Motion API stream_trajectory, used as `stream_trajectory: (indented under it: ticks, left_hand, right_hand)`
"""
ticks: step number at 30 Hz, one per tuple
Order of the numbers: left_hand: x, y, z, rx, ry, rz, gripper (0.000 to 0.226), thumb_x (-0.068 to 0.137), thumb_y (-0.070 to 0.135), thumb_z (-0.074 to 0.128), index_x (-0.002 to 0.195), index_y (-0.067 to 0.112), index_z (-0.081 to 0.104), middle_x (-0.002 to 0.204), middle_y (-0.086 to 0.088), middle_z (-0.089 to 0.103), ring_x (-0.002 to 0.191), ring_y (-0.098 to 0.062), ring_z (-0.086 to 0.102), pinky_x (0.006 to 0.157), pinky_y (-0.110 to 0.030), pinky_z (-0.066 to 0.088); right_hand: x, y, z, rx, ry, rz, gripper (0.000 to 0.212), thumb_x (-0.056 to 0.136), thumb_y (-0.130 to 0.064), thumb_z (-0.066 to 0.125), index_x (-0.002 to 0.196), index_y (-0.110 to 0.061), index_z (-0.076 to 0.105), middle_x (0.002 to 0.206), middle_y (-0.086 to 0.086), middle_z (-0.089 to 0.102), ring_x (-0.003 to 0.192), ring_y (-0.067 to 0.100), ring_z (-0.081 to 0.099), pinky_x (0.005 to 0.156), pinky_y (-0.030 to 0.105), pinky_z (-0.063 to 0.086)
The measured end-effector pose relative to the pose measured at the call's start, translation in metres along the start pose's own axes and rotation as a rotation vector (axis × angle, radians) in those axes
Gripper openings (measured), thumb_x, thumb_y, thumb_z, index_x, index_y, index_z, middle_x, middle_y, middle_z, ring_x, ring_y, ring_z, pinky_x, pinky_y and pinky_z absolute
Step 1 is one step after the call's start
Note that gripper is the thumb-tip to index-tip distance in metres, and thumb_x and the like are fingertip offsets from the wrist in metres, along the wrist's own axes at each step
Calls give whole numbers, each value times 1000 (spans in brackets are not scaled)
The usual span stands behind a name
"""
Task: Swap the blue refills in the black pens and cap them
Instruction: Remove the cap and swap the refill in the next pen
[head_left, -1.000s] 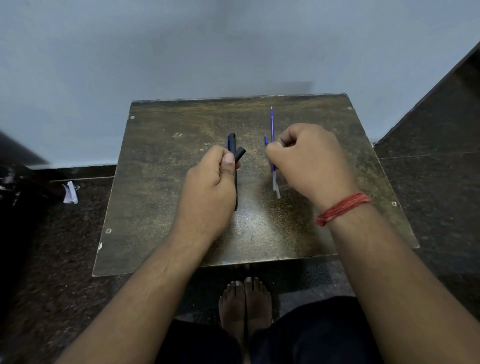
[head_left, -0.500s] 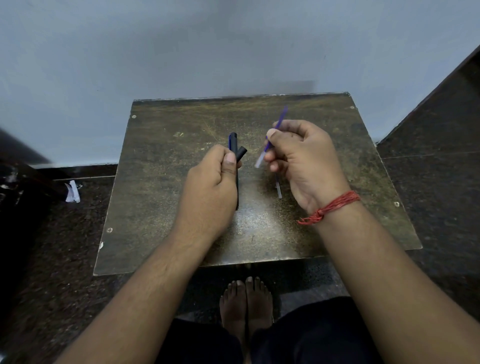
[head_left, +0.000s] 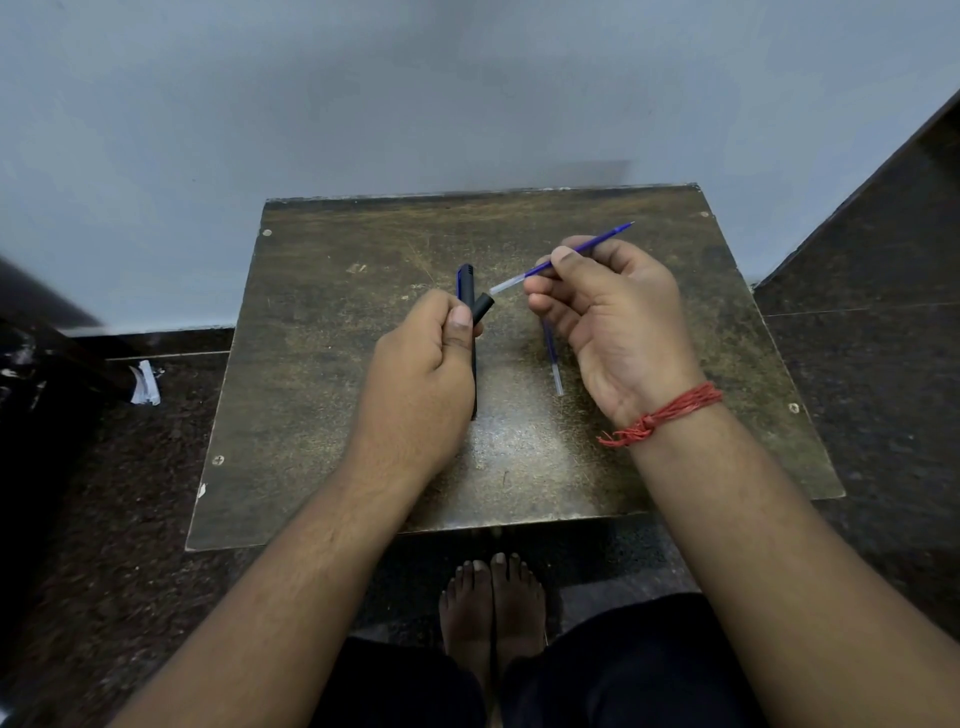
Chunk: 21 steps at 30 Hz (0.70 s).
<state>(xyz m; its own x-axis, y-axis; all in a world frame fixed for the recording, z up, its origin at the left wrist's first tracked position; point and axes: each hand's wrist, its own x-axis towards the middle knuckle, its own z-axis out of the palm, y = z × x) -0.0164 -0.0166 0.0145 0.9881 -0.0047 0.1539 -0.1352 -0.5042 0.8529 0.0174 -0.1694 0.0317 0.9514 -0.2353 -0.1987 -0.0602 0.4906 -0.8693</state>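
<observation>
Blue refill (head_left: 563, 258) in right hand (head_left: 610, 317), nr pen barrel (head_left: 481, 307).

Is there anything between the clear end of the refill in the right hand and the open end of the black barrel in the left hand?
Nothing visible. The refill in the right hand points its clear end at the barrel mouth held by the left hand, with only a small open gap between.

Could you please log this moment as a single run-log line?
left hand: holds black barrel | right hand: holds refill, clear end at barrel mouth | second refill: on table | step: inserting
</observation>
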Motion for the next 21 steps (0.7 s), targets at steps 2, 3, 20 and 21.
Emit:
stream_trajectory:
  ticks: [2, 3, 20, 21]
  left_hand:
    - [0, 0, 0, -2, 0, 4, 28, 108, 27, 42, 86, 21, 58, 60, 12, 48, 54, -1, 45, 49, -18, 32]
    - [0, 0, 0, -4, 0, 5, 28, 108, 27, 42, 86, 21, 58, 60, 12, 48, 54, -1, 45, 49, -18, 32]
    - [-1, 1, 0, -8, -13, 26, 28, 108, 27, 41, 81, 28, 51, 61, 10, 48, 55, -4, 45, 49, -20, 31]
    - [-1, 1, 1, -4, -14, 27, 29, 108, 27, 41, 80, 30, 50, 60, 10, 47, 55, -3, 45, 49, -20, 31]
  right_hand:
    - [0, 0, 0, -9, -13, -9, 8, 95, 2, 58, 102, -2, 57, 74, 11, 69, 61, 19, 69, 57, 26, 56]
    - [0, 0, 0, -19, -24, -17, 8, 95, 2, 58, 102, -2, 57, 73, 10, 69, 61, 19, 69, 56, 26, 56]
    - [-3, 4, -3, -423, -201, -62, 12, 94, -28, 67, 88, -18, 69, 82, 1, 72, 46, 8, 51, 39, 20, 32]
    - [-2, 3, -4, -380, -172, -63, 14, 94, -28, 66, 86, -17, 69, 80, 0, 72, 46, 8, 50, 39, 20, 31]
